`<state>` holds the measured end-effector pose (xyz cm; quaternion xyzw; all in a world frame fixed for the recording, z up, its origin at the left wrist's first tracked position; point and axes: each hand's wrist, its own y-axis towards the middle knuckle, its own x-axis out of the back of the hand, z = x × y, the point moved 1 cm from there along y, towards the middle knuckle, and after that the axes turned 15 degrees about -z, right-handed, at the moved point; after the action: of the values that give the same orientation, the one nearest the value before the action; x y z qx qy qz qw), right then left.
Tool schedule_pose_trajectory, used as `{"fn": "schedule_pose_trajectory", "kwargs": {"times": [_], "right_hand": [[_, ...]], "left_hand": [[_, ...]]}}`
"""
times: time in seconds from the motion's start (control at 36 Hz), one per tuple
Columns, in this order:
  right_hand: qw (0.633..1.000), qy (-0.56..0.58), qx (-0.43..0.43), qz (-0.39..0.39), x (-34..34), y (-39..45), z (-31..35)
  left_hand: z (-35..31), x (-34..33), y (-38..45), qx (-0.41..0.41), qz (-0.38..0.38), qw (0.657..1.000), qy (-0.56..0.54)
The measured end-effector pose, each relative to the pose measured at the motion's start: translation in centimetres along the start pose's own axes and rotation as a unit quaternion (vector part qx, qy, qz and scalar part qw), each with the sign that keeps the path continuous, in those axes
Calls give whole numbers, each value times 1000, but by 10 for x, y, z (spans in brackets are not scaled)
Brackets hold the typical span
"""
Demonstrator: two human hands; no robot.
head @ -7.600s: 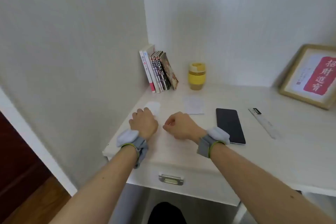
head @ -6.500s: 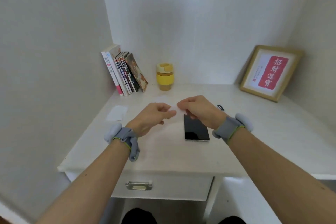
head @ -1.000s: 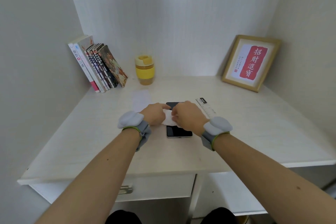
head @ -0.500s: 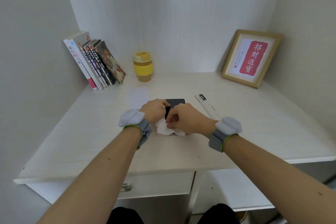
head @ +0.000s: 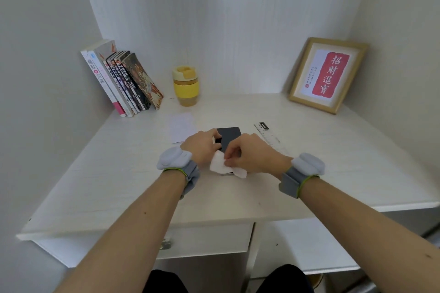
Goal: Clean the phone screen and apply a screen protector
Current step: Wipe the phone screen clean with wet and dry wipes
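Observation:
A black phone [head: 229, 135] lies flat on the white desk [head: 114, 181], its near half hidden under my hands. My left hand [head: 202, 146] grips the phone's left edge, fingers curled over it. My right hand [head: 250, 156] pinches a white wipe [head: 219, 164] and presses it on the near end of the screen. A pale rectangular sheet [head: 182, 126], possibly the screen protector, lies flat just beyond my left hand.
A clear ruler [head: 267, 134] lies right of the phone. A yellow cup [head: 186, 85] and leaning books [head: 123, 81] stand at the back left. A framed red print [head: 327, 74] leans in the back right corner. A drawer [head: 202, 240] sits below the desk edge.
My right hand has drawn the wipe from the middle of the screen toward its near end. My left hand stays on the phone's left edge.

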<state>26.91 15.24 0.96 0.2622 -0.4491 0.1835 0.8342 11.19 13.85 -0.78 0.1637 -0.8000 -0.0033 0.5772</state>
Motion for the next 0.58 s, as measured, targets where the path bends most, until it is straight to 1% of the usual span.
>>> {"fn": "schedule_pose_trajectory", "kwargs": {"times": [0.22,0.28,0.42,0.47,0.53,0.58], "right_hand": [[991,16,-109,-71,-2,-1,-14],[990,17,-118,-69,-1,-3,-15],[992,17,-127,-13,11,-8,-19],[990,20,-137,-4,14,-9,-23],[989,19,-145,-14,14,-7,-26],[988,13,-146,-43,10,-4,-29]], "left_hand": [[-1,-2,2,7,-5,1000,-6],[-2,-1,2,7,-6,1000,-6],[-1,-1,4,2,-11,1000,-8],[-1,-2,5,2,-11,1000,-11],[0,-2,5,-1,-10,1000,-16],[2,-2,5,-5,-7,1000,-24]]}}
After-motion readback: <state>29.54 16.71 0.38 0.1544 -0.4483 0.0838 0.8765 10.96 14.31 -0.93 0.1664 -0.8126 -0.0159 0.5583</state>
